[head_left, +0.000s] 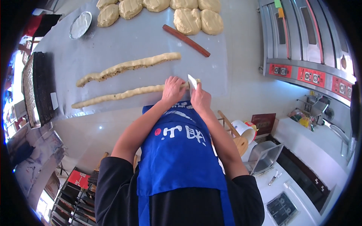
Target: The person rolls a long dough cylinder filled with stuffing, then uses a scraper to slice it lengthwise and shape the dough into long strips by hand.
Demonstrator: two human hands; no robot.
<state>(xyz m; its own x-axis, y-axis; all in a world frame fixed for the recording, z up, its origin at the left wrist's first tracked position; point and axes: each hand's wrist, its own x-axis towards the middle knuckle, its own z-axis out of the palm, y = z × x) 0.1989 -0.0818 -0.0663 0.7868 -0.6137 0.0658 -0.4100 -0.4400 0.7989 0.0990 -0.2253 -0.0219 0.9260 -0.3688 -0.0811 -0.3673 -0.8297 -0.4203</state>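
Note:
A long thin dough rope (124,95) lies crosswise on the table just in front of me. My left hand (173,90) is closed over it near its right end, fingers bent together on the dough. Close beside those fingers, my right hand (200,98) grips a metal dough cutter (192,81), its blade upright across the rope's end. A short bit of dough shows just right of the blade. Farther off lies a second, thicker dough rope (130,67) with dark filling showing along its near side.
Several large dough pieces (187,21) line the table's far edge, with a wooden rolling pin (186,40) nearby. A round metal dish of white powder (80,25) stands far left. Stacked dark trays (40,90) border the table's left; a steel oven (301,41) stands right.

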